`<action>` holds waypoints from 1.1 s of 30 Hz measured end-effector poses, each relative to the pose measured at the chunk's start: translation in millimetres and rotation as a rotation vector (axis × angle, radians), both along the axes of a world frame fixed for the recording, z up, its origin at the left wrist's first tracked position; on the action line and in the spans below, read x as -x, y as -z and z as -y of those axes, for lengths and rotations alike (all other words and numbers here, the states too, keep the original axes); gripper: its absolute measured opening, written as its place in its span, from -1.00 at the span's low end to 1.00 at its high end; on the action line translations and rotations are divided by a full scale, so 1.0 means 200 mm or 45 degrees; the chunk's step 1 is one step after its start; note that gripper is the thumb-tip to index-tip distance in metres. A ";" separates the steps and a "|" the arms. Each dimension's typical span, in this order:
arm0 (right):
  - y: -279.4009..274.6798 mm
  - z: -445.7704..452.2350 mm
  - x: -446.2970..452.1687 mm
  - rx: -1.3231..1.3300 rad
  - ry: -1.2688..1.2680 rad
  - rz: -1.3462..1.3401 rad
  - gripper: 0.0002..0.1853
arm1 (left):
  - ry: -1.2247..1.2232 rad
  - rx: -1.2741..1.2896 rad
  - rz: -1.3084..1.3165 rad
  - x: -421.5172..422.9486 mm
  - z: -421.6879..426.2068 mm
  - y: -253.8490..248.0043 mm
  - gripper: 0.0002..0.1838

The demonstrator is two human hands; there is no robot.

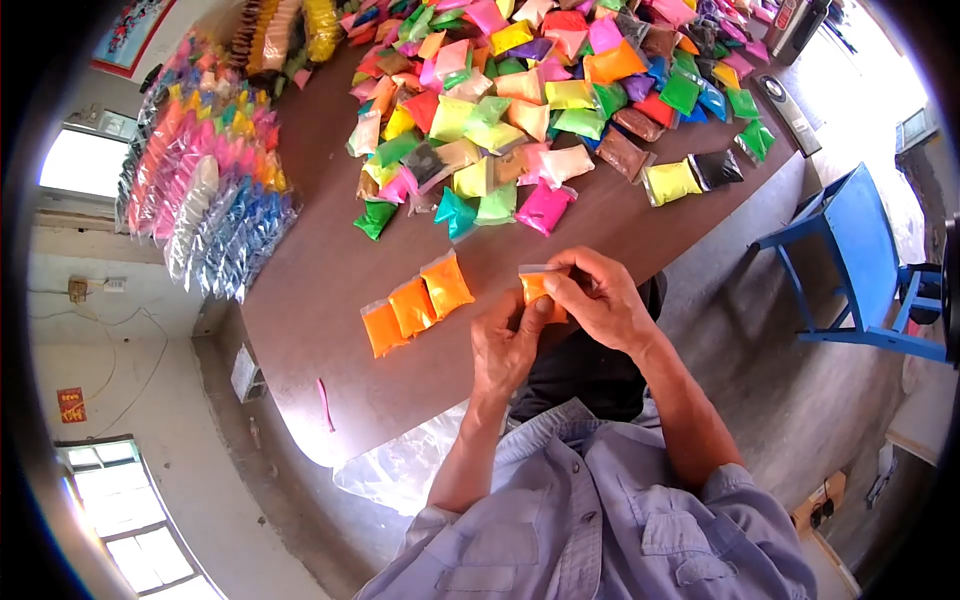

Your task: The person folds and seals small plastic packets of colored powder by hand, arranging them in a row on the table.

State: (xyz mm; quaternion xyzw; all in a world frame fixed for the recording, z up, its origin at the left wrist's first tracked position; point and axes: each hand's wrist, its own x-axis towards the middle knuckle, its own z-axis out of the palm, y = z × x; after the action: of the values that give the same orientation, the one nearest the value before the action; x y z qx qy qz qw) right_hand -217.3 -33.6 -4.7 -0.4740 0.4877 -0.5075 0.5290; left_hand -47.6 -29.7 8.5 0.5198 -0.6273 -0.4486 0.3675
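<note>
Between my two hands, over the table's near edge, is a small clear bag with orange filling (535,286). My left hand (508,340) grips its lower left side, fingers closed. The thumb and fingers of my right hand (598,300) pinch the bag near its top edge. To the left of my hands, a row of three orange bags (412,308) lies on the brown table (320,260), side by side and touching. Beyond my hands spreads a large pile of small bags in many colours (520,110). A bright pink bag (545,207) lies at its near side.
Long bundles of packed coloured bags (215,190) stand at the table's left end. A pink strip (326,405) lies near the left corner. Clear plastic sheeting (400,465) hangs below the near edge. A blue chair (865,240) stands on the floor at the right.
</note>
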 end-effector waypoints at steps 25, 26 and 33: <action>0.02 -0.01 0.03 0.011 0.058 0.031 -0.79 | 0.000 -0.154 -0.054 0.05 0.01 -0.04 -0.75; 0.05 -0.01 0.01 0.070 0.078 0.028 -0.80 | -0.044 -0.207 -0.198 0.05 0.01 -0.04 -0.75; 0.00 -0.02 0.04 0.070 0.014 -0.051 -0.80 | -0.016 -0.079 -0.098 0.02 0.01 0.02 -0.74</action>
State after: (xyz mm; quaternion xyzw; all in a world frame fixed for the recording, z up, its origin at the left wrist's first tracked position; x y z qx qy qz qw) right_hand -224.4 -29.8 -5.7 -0.4957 0.4865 -0.5142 0.5031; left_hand -51.9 -32.0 3.8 0.5173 -0.5950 -0.4853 0.3780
